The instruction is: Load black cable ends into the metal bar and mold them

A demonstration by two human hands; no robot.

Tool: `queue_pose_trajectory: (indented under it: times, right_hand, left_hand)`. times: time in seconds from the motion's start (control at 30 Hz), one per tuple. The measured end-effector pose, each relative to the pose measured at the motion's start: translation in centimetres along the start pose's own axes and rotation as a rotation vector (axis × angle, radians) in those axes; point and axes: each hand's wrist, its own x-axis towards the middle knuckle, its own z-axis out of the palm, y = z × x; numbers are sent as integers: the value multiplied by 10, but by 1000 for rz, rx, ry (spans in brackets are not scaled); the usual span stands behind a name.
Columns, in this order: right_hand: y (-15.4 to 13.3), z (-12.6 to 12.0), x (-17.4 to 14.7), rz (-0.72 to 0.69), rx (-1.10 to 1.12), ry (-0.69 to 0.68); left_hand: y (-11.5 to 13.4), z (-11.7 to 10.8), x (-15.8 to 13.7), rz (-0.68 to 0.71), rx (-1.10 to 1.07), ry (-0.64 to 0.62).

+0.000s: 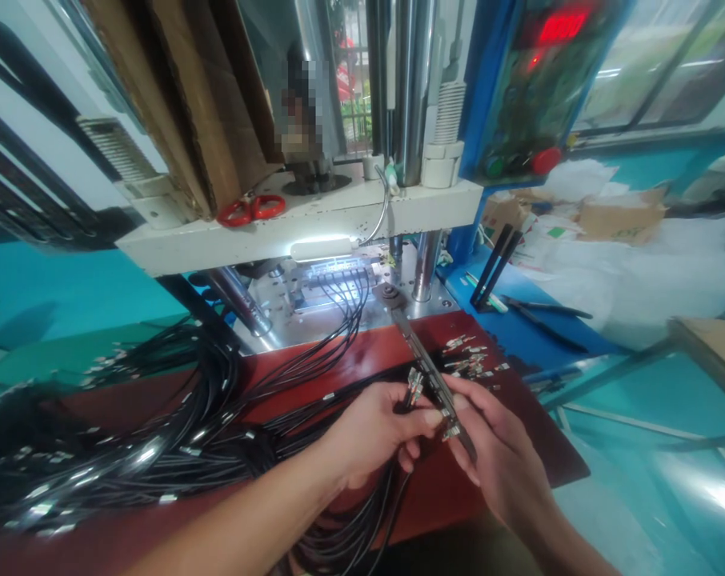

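Note:
My left hand (pixel 378 428) is closed round several black cables whose metal-tipped connectors (pixel 415 386) stick up past the fingers. Its thumb presses a connector against a long dark metal bar (pixel 426 356) with slots along it. Around the lower end of that bar, my right hand (pixel 498 448) is closed, holding it tilted over the red-brown table (pixel 536 448). Just beyond, more connector ends (pixel 474 360) lie on the table. Thick bundles of black cables (pixel 218 448) spread to the left, and some hang below my left hand.
A press with a white plate (pixel 314 216) stands ahead; several cables run into its lit mould (pixel 338 276). Red-handled scissors (pixel 251 210) lie on the plate. Tweezers (pixel 548 316) rest on the blue surface (pixel 512 336) at right, below a control box (pixel 530 96) with a red button.

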Motion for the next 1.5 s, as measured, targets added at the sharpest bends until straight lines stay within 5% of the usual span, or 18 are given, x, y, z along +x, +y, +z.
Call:
queue_pose_trajectory:
  times: [0.23,0.63,1.5]
  right_hand:
    - [-1,-10,-5,129,85,85]
    - [-8,-6,-8,154,157,100]
    - [-4,-3,-6,120,47,81]
  left_hand:
    - [4,-15,-2,4,-233,-13]
    - [4,-8,-1,0,-216,82]
    - [2,1,-9,279,508,149]
